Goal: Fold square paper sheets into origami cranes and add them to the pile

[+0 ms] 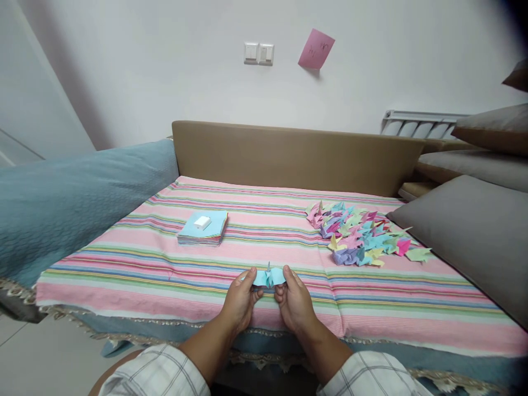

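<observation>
Head view: a sofa (289, 157) is bearing a striped cloth (264, 234), on whose right part a colourful heap of folded papers (358, 236) is lying. Nearly closed, the left hand (239, 300) and right hand (297, 302) are pinching opposite ends of a light-blue paper crane (270, 278), holding it between them over the cloth's front.

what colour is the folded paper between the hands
The folded paper is light blue; the head view shows it best.
</observation>
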Motion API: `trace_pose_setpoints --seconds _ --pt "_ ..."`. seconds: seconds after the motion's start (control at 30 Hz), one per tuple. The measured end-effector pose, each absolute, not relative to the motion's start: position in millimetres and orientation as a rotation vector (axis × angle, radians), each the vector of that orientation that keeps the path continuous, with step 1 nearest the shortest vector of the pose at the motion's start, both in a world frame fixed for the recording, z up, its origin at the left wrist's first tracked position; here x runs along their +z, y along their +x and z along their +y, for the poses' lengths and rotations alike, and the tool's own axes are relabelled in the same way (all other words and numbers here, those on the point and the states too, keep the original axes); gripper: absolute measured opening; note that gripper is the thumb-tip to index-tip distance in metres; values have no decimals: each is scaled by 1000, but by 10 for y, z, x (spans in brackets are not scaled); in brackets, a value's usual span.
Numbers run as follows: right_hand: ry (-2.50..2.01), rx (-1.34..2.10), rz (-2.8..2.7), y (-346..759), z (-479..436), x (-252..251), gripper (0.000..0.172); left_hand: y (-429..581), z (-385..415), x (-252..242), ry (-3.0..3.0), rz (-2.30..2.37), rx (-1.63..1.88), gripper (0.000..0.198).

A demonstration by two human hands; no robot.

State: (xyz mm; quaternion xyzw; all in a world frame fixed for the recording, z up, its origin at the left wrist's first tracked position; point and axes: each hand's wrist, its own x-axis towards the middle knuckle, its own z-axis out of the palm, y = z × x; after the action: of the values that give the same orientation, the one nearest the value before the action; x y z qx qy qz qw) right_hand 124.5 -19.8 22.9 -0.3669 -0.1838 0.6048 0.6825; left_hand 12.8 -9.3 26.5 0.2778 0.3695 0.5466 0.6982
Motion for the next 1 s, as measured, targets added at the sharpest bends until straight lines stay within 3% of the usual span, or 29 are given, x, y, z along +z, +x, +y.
trace_pose_setpoints --seconds 0.47,0.87,1.0 --pt "-848 1308 -421 1379 -125 198 38 132 -93 291 550 846 1234 37" --pt "-1133 792 -955 1579 -143 262 30 88 -60 312 597 873 1315 42" --pt "-1091 822 -1003 1534 -188 343 32 94 -58 299 650 904 1326 42"
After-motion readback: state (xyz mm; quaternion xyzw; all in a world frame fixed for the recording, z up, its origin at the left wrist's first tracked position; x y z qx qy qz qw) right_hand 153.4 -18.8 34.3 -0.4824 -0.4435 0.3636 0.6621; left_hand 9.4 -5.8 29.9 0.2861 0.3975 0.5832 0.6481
